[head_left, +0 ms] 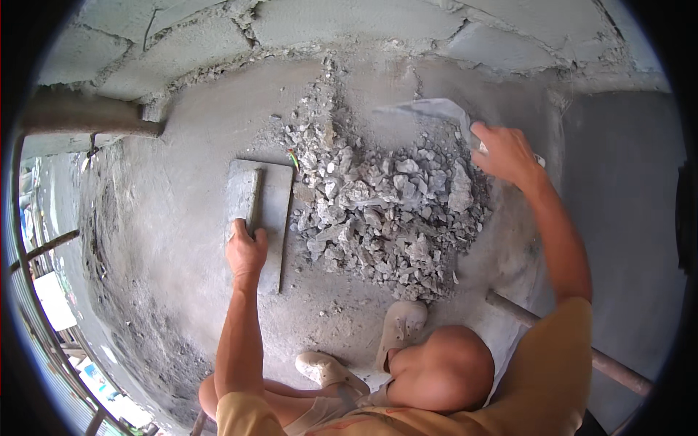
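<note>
Most of the rubble [418, 251] sits in one heap mid-floor, so the gathering looks well along, I judge. The left hand [246, 249] grasps the handle of the float [278, 200], which lies at the heap's 9 o'clock; no rubble shows on it. The right hand [507, 151], at 2 o'clock, grips the trowel [440, 109], its blade reaching over toward 12. Left to do, it seems: the trail running at 11 o'clock to the wall [349, 25], crumbs at 7 on the floor [182, 189], and lifting the heap itself.
</note>
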`<act>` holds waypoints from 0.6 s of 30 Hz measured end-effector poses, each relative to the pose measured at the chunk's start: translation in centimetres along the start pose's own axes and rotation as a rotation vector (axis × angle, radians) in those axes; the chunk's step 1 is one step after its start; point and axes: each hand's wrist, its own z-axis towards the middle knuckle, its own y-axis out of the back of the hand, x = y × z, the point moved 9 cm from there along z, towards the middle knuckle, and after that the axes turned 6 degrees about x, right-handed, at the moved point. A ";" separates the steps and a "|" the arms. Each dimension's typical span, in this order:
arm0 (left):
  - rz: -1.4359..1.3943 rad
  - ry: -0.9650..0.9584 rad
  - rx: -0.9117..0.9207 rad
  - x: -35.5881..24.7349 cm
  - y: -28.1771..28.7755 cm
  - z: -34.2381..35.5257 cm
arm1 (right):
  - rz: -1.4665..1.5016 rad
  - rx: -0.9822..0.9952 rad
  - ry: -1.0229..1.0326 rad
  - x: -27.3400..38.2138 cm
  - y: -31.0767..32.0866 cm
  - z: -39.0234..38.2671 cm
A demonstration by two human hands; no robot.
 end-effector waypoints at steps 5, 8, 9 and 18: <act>-0.001 -0.038 -0.013 0.3 0.1 -0.1 | 0.001 -0.257 0.143 6.3 0.8 12.6; -0.004 -0.033 0.001 0.8 -0.8 0.3 | -0.052 -0.129 0.116 11.7 -1.0 21.8; -0.003 -0.033 -0.011 1.1 -0.6 0.2 | -0.053 -0.090 0.128 14.5 -0.9 23.6; -0.034 -0.050 -0.048 1.2 -0.6 -0.2 | -0.167 0.020 0.020 11.2 -2.1 27.7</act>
